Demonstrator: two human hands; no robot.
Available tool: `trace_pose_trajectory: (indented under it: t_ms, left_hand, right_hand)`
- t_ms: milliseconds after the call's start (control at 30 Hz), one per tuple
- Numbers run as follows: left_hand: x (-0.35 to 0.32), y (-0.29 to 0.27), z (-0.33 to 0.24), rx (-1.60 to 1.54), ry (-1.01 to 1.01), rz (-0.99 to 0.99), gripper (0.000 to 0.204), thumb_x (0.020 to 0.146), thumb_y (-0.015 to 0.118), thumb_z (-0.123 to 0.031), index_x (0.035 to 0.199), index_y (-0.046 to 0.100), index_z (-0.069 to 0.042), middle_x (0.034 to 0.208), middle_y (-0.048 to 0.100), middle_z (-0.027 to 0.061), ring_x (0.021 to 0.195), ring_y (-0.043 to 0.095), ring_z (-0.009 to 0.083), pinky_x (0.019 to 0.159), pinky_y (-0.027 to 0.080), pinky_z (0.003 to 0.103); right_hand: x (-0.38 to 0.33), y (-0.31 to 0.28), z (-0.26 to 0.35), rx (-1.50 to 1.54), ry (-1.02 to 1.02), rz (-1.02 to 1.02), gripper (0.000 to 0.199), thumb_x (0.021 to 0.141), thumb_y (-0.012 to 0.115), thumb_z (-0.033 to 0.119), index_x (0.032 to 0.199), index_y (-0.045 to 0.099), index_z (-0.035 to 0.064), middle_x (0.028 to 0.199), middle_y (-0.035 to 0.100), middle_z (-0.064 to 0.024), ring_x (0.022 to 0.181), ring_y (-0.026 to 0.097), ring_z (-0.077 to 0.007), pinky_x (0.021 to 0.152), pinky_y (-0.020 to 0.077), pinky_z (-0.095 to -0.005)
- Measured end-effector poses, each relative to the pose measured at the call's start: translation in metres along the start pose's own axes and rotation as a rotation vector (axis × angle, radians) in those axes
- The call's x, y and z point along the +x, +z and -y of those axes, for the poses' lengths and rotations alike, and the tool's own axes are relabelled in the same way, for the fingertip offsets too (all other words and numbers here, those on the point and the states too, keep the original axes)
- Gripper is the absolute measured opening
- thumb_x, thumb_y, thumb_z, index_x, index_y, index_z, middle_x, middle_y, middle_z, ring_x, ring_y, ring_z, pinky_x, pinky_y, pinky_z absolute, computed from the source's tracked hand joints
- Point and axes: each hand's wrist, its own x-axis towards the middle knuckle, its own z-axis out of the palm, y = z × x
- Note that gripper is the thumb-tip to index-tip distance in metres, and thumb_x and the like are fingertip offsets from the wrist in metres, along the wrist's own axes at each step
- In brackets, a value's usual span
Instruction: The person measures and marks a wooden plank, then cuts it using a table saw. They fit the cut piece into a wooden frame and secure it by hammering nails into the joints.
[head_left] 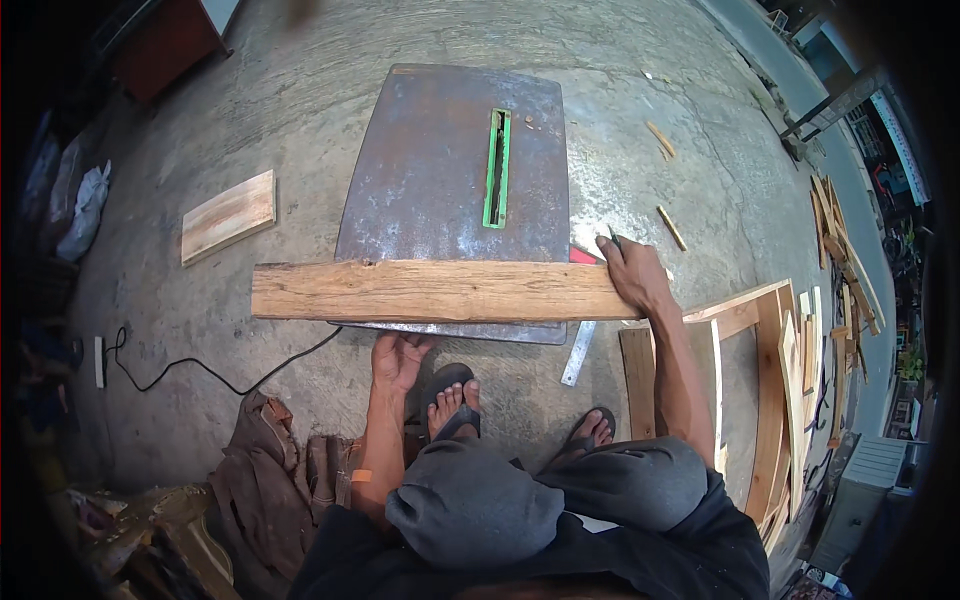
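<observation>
While my right hand (637, 275) clamps wooden plank (440, 291), I cannot tell if my left hand (398, 362), leftward by table saw (430, 180), is closed.

One metal table (430, 170), one plank (440, 291) atop, two sandals (450, 376)

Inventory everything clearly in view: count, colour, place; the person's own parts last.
tabletop: one, grey, centre
slot rim: one, green, in tabletop
beam: one, brown, across tabletop
strip: one, silver, near beam's right end
board: one, tan, left floor
sticks: at least two, tan, right floor
timber: several, brown, right
cord: one, black, left floor
cloth: one heap, brown, lower left
sacks: count unclear, pale, far left
box: one, reddish, upper left
sandals: two, black, lower centre
feet: two, in sandals
left hand: one, tabletop's near edge
right hand: one, beam's right end
</observation>
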Motion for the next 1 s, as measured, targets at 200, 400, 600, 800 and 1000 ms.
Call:
trace_pose_trajectory:
  t_ms: [200, 400, 600, 800, 1000]
  left_hand:
    - [-0.026, 0.053, -0.026, 0.391, 0.07, -0.373, 0.041, 0.095, 0.063, -0.028, 0.131, 0.058, -0.008, 0.124, 0.064, 0.01, 0.115, 0.058, 0.0268, 0.095, 0.048, 0.047]
    - [-0.035, 0.092, -0.125, 0.378, 0.741, -0.613, 0.051, 0.1, 0.058, -0.037, 0.139, 0.046, -0.006, 0.133, 0.055, 0.0137, 0.113, 0.056, 0.0243, 0.094, 0.047, 0.042]
    - [0.059, 0.144, -0.201, 0.552, 0.629, -0.346, 0.062, 0.095, 0.073, -0.029, 0.142, 0.039, -0.006, 0.13, 0.055, 0.0143, 0.117, 0.057, 0.0279, 0.097, 0.051, 0.049]
    - [0.063, 0.142, -0.214, 0.842, 0.455, -0.532, 0.057, 0.084, 0.081, -0.03, 0.12, 0.044, -0.005, 0.106, 0.063, 0.0168, 0.079, 0.067, 0.0225, 0.051, 0.055, 0.034]
    - [0.015, 0.131, -0.202, 0.867, 0.467, -0.57, 0.051, 0.084, 0.082, -0.035, 0.109, 0.047, -0.007, 0.087, 0.064, 0.0105, 0.072, 0.064, 0.0166, 0.048, 0.048, 0.028]
  right_hand:
    - [-0.005, 0.0, -0.008, 0.044, 0.018, -0.091, 0.055, 0.103, 0.05, 0.045, 0.095, 0.069, -0.0058, 0.078, 0.065, -0.0328, 0.08, 0.066, -0.0499, 0.075, 0.0498, -0.0526]
    - [-0.006, 0.002, -0.008, 0.048, -0.059, -0.286, 0.051, 0.105, 0.048, 0.041, 0.086, 0.068, -0.0018, 0.071, 0.065, -0.0293, 0.071, 0.066, -0.0494, 0.07, 0.0514, -0.0547]
    - [0.05, -0.001, -0.01, 0.072, -0.047, -0.454, 0.053, 0.105, 0.046, 0.043, 0.091, 0.07, -0.0027, 0.074, 0.066, -0.0317, 0.076, 0.067, -0.051, 0.074, 0.0518, -0.0569]
    - [0.048, -0.004, -0.018, -0.018, 0.114, 0.071, 0.059, 0.103, 0.045, 0.041, 0.103, 0.07, -0.0122, 0.102, 0.065, -0.0398, 0.101, 0.066, -0.0522, 0.095, 0.0494, -0.0547]
    - [0.002, -0.003, -0.015, 0.052, 0.164, -0.048, 0.062, 0.103, 0.046, 0.046, 0.095, 0.071, -0.0108, 0.093, 0.066, -0.039, 0.095, 0.066, -0.0531, 0.09, 0.0502, -0.0554]
